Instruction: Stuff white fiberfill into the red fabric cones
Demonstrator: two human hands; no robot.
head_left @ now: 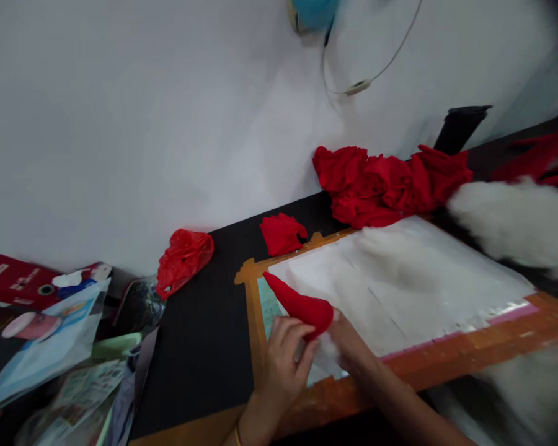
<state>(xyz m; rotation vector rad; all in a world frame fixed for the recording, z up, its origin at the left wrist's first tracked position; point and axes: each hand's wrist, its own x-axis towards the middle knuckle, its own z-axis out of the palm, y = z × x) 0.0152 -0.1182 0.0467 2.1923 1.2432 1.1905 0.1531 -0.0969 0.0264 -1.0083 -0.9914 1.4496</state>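
A red fabric cone (302, 303) is held over the left part of the taped white sheet (446, 291), its narrow tip toward the upper left. My left hand (286, 356) is closed on its lower side, thumb and fingers pinching the cloth near the wide end. My right hand (346, 337) is against that wide end; its fingers are hidden and blurred, so their grip does not show. Something whitish and smeared lies just below the right hand. On the black tabletop beyond the sheet rests a small piece of red fabric (283, 234).
A large pile of red fabric (385, 186) lies against the wall, with white fluffy stuffing (516, 223) to its right. A red plastic bag (183, 260) sits left of the sheet. Boxes, packets and a green tray (116, 345) crowd the far left. A cable (358, 87) hangs above.
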